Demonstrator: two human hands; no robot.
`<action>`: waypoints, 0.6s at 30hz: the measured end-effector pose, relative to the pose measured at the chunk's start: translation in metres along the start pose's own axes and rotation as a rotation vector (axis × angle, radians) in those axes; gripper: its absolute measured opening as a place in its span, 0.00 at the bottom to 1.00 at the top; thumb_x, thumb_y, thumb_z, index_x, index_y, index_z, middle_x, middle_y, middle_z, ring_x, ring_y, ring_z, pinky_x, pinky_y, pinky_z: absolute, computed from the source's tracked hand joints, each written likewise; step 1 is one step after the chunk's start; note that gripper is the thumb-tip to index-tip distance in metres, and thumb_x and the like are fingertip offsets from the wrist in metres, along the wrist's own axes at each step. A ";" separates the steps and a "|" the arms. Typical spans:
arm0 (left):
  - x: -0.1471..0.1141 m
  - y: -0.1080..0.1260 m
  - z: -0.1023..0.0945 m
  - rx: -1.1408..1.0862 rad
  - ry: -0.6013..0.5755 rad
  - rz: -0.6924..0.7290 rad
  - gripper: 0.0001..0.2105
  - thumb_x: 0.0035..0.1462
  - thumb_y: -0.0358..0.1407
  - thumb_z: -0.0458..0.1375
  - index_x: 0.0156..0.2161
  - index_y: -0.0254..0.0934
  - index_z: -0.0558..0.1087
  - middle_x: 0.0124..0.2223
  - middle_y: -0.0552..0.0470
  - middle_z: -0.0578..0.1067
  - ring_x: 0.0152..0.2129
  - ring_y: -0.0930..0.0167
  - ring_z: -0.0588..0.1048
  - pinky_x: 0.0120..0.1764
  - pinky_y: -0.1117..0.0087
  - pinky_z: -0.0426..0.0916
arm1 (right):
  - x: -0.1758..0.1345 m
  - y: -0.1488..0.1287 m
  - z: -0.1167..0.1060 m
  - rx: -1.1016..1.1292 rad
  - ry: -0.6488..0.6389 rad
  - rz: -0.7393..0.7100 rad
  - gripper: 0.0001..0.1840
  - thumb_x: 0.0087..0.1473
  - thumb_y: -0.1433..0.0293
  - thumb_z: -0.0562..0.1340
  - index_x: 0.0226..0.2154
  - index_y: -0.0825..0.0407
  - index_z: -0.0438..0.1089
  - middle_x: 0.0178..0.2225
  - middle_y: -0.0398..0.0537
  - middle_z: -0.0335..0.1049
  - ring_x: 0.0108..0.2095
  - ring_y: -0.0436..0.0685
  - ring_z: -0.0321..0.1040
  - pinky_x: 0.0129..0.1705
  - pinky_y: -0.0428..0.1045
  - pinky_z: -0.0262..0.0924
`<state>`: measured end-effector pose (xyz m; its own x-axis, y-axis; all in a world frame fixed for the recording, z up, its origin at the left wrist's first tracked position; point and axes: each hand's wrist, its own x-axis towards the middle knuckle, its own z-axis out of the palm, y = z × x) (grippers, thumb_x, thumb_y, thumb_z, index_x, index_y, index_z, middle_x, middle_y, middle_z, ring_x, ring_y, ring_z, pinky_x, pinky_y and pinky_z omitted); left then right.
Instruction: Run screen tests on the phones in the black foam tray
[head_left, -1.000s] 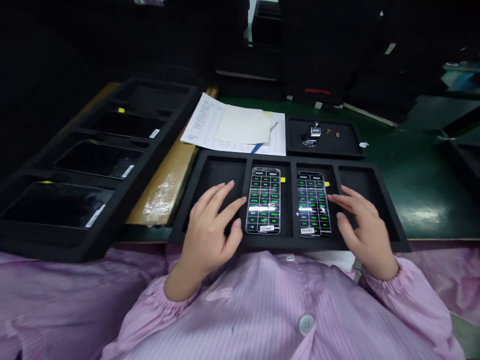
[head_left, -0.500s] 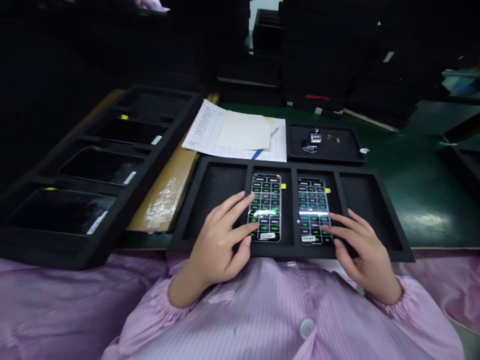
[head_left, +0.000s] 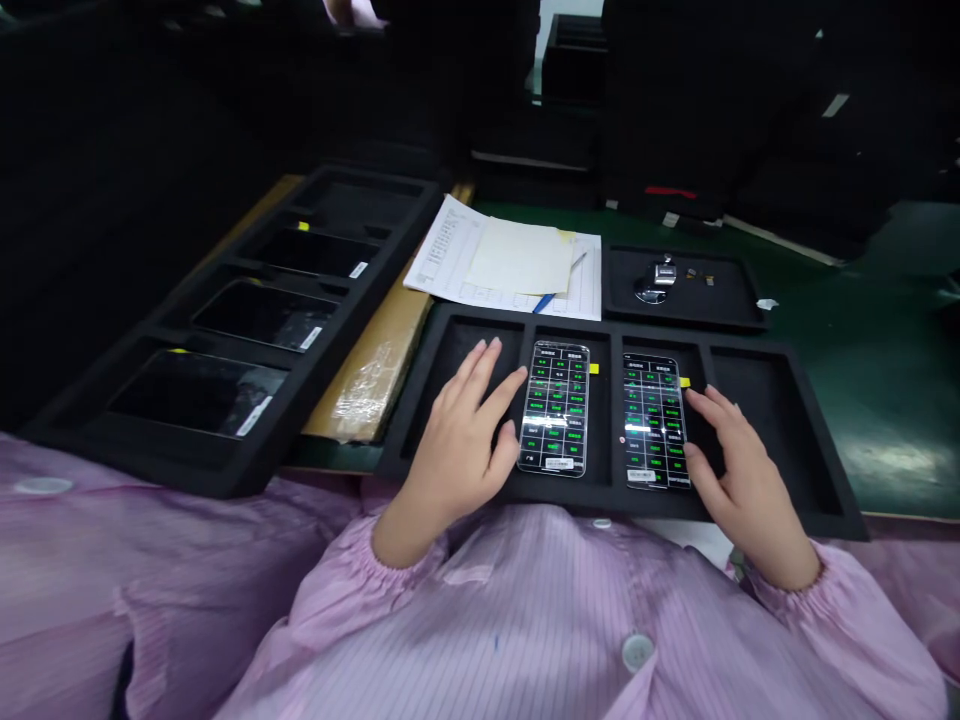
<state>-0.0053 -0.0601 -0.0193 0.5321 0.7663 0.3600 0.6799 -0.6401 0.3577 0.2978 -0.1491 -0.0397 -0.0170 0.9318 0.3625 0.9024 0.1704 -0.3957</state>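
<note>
Two lit phones lie side by side in the middle compartments of a black foam tray [head_left: 390, 450]. Both the left phone [head_left: 555, 405] and the right phone [head_left: 655, 410] show a grid of boxes with green text, with a white label near the bottom and a yellow tab at the right edge. My left hand [head_left: 461, 445] is spread at the left phone's left side, its index finger and thumb close to that edge. My right hand [head_left: 746, 490] has thumb and index finger apart at the right phone's right edge. Whether the fingertips touch the phones is unclear.
At left, another black tray [head_left: 360, 340] holds several dark phones [head_left: 262, 315], above a brown wrapped package [head_left: 364, 390]. Behind the middle tray lie papers [head_left: 517, 260] with a blue pen [head_left: 544, 301] and a small tray [head_left: 720, 310] holding a shiny metal object [head_left: 664, 272].
My fingers have moved off the two lit screens to the phones' outer sides. The view has swung a little left, so everything sits further right. Some text on the screens differs.
</note>
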 end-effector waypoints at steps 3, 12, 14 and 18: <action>0.004 0.005 0.000 -0.002 -0.014 0.030 0.21 0.63 0.30 0.48 0.60 0.33 0.68 0.70 0.36 0.56 0.69 0.55 0.53 0.64 0.45 0.57 | 0.003 -0.001 -0.003 0.010 0.006 -0.002 0.25 0.64 0.70 0.53 0.63 0.49 0.59 0.59 0.55 0.67 0.65 0.66 0.57 0.67 0.69 0.51; 0.020 0.024 0.004 0.068 -0.172 0.113 0.17 0.63 0.33 0.49 0.46 0.32 0.80 0.68 0.34 0.61 0.68 0.50 0.54 0.62 0.42 0.59 | 0.003 -0.006 -0.014 0.029 -0.113 -0.143 0.16 0.61 0.74 0.54 0.48 0.49 0.70 0.47 0.50 0.77 0.56 0.62 0.70 0.66 0.69 0.52; 0.022 0.024 -0.002 0.071 -0.123 0.126 0.18 0.62 0.33 0.49 0.47 0.31 0.80 0.67 0.32 0.62 0.67 0.49 0.56 0.60 0.42 0.62 | 0.006 -0.002 -0.020 0.045 -0.030 -0.105 0.15 0.61 0.74 0.54 0.47 0.49 0.70 0.46 0.49 0.77 0.54 0.61 0.71 0.65 0.68 0.55; 0.033 0.031 -0.010 0.070 -0.122 0.163 0.17 0.60 0.31 0.50 0.46 0.31 0.80 0.66 0.32 0.64 0.67 0.49 0.57 0.60 0.43 0.63 | 0.017 0.005 -0.022 0.008 0.056 -0.057 0.16 0.58 0.76 0.53 0.47 0.49 0.70 0.45 0.49 0.78 0.55 0.63 0.70 0.64 0.69 0.55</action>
<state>0.0280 -0.0553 0.0122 0.6923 0.6564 0.2999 0.6108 -0.7543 0.2409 0.3111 -0.1396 -0.0166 -0.0436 0.9011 0.4314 0.8972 0.2253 -0.3798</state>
